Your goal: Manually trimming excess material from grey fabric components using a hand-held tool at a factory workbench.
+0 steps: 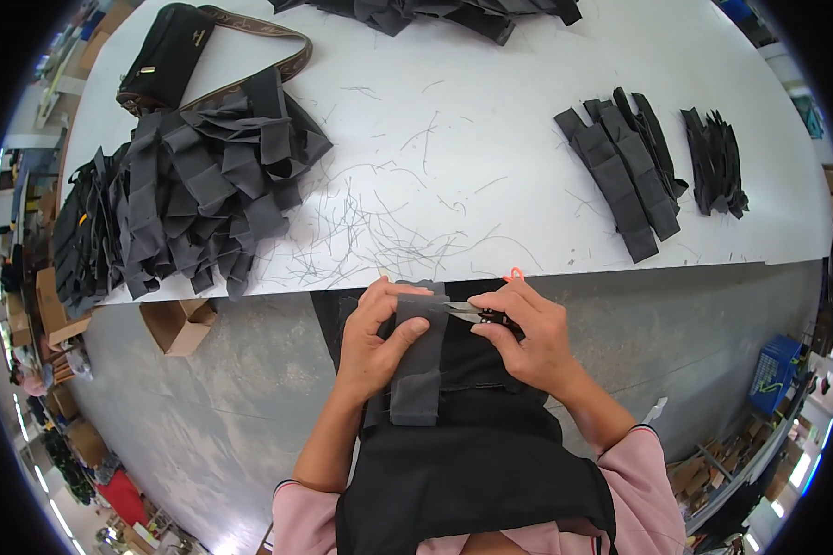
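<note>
We see a dark grey strip [420, 379] above the wearer's lap, just off the near edge of the desk, over a black apron [472, 439]. Its long axis runs roughly up and down our view, away from the body, with the lower end hanging free. The left hand [375, 333] is the nearer one, already on the strip: its fingers pinch the upper part from the left, thumb laid across the front and the others mostly behind the top. The right hand [535, 333] sits to the right, its fingers closed around small black snips [487, 317]. Their blades are slightly parted and point left, across the strip's long axis, at its right edge near the top; whether the tips touch the cloth we cannot tell.

Beyond, on the white desk [518, 199], we find loose threads [370, 231] scattered ahead of the hands. To the left lies a big heap [199, 176] of similar grey pieces, with a black bag [168, 57] behind it. Well to the right are a few long pieces [615, 176] and, beside them, a smaller bundle [715, 165]. More dark cloth [435, 11] lies at the far side. Below the desk, at left, an open carton [180, 328] stands on the floor [241, 388].
</note>
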Available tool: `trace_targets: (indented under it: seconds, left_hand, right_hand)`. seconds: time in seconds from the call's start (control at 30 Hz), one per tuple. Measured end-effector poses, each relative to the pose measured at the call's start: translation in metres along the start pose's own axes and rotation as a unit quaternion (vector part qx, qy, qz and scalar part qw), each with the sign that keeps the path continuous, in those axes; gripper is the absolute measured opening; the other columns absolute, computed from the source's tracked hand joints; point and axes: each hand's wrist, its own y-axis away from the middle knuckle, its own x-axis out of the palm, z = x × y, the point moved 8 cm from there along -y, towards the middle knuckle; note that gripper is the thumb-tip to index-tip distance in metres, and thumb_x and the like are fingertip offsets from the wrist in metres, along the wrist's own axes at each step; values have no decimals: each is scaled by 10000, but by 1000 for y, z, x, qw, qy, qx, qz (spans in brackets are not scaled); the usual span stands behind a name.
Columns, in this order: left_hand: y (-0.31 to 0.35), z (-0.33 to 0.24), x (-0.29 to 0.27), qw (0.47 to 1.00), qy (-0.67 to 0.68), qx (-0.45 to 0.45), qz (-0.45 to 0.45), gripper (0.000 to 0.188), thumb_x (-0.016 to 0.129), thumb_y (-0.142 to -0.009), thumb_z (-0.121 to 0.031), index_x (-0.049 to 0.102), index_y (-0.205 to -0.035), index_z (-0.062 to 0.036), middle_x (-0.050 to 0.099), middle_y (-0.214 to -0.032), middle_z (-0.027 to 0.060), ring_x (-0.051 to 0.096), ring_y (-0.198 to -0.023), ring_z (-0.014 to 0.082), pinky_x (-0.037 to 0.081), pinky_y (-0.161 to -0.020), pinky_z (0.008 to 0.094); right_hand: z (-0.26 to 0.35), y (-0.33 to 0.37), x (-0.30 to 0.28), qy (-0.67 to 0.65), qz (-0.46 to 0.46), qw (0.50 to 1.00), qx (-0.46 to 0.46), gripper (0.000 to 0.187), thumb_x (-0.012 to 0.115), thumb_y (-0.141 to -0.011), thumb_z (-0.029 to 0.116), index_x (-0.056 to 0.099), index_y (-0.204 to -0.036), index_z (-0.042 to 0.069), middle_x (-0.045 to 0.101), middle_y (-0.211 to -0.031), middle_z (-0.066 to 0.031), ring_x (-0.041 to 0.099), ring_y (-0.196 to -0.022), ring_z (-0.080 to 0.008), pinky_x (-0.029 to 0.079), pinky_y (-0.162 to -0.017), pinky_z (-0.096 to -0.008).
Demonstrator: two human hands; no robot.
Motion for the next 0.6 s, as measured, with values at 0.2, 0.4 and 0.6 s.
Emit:
trace_targets:
  seconds: [0.2,0.4,0.6]
  left_hand:
    - [0,3,-1,1000,-1,12,0,191,675,-802,-169,644,-941,-42,647,-1013,48,569,-985,218,258,-1061,449]
    - [-1,-3,1,1000,-6,17,17,209,682,-793,-176,641,-945,-39,642,-1010,48,565,-987,208,241,-1067,441]
    - [-1,-7,2,997,-41,35,53,240,694,-777,-141,636,-971,-12,595,-1128,74,519,-1062,211,318,-987,336]
  right_hand:
    - [1,3,-5,-26,-39,999,10,246,706,-702,-6,639,-935,36,583,-755,-77,551,-611,-191,432,-537,-272]
    - [-1,2,-1,-24,-23,999,24,252,717,-694,12,641,-931,51,577,-732,-73,537,-595,-205,423,-523,-282]
    - [-4,0,0,-48,-16,999,18,243,715,-690,1,641,-917,49,576,-732,-75,535,-602,-197,421,-525,-277]
